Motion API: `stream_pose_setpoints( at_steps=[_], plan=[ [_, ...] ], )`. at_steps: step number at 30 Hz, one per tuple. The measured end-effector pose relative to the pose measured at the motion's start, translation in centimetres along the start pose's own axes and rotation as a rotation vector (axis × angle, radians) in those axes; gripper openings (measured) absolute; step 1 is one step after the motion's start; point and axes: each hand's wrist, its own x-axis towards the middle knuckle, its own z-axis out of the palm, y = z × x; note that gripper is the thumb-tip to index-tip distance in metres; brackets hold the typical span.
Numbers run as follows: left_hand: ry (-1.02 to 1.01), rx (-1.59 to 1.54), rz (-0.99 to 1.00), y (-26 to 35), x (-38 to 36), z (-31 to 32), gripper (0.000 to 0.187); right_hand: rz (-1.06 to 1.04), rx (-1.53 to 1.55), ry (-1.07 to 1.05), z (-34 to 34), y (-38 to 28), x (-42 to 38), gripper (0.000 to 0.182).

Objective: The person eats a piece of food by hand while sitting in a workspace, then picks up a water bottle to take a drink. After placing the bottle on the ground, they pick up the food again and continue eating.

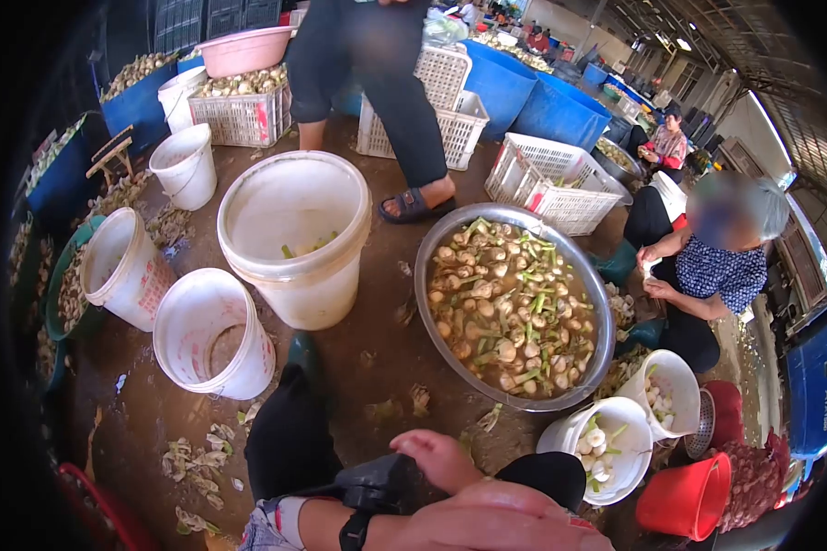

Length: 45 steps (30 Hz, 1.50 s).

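Observation:
My left hand (505, 521) reaches in from the bottom edge, with a dark wristband on the forearm. It looks blurred and stretched out, held near my right knee, and no object shows in it. Just beyond it, apparently my right hand (437, 459) is mostly hidden, beside a black object (377, 484) that I cannot make out. Ahead to the right, a wide metal basin (424, 317) holds water and many garlic-like bulbs (515, 308) with green stems. Two white buckets (636, 487) near my right knee contain pale, cleaned bulbs (597, 452).
A large white tub (312, 294) and several white buckets (213, 335) stand ahead and left. A red bucket (685, 496) is at lower right. Peelings (198, 464) litter the floor. One person (386, 92) stands ahead; another (721, 248) sits right, holding something white. White crates (556, 184) lie behind.

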Motion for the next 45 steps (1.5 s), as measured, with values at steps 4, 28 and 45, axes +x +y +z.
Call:
stream_pose_setpoints(
  at_steps=[4, 28, 45],
  plan=[
    [0.246, -0.047, -0.116, -2.2, -1.9, 0.4, 0.021, 0.198, 1.277, -0.132, -1.7, 0.4, 1.0, 0.033],
    [0.722, -0.326, -0.893, -3.5, -2.1, 1.0, 0.041, -0.110, 0.631, 0.215, -8.8, -5.1, 0.9, 0.022],
    [0.699, -0.391, -0.755, -4.1, -2.3, -1.2, 0.032, -0.425, -0.332, 0.188, -7.2, -5.0, -0.4, 0.013]
  ],
)
